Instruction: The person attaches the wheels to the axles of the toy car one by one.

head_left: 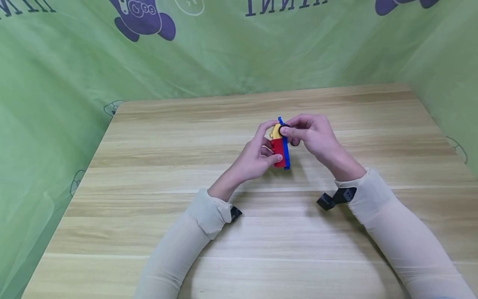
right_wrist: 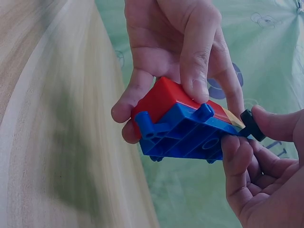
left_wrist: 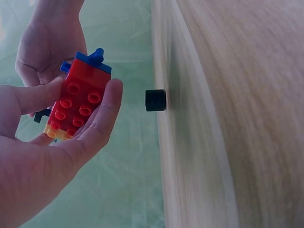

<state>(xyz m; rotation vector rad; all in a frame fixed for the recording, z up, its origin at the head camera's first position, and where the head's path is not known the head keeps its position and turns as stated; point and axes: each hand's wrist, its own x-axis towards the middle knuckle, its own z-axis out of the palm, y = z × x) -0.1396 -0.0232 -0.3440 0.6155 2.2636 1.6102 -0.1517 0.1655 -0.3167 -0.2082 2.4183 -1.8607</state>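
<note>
Above the table, my left hand [head_left: 255,158] holds a toy block car by its sides, thumb on one side and fingers on the other. The car has a blue chassis [right_wrist: 183,133] with short axle stubs, a studded red brick [left_wrist: 80,97] and a yellow brick [head_left: 276,132]. My right hand [head_left: 315,135] pinches a black wheel [right_wrist: 252,124] between thumb and fingers at the chassis's yellow end. The wheel touches the car there; how far it sits on the stub cannot be told. The stubs seen at the red end carry no wheels.
Another black wheel [left_wrist: 156,100] stands on the wooden table [head_left: 149,187], just beyond the car and partly behind my right hand in the head view. A green printed curtain [head_left: 224,54] hangs behind the table and along its sides.
</note>
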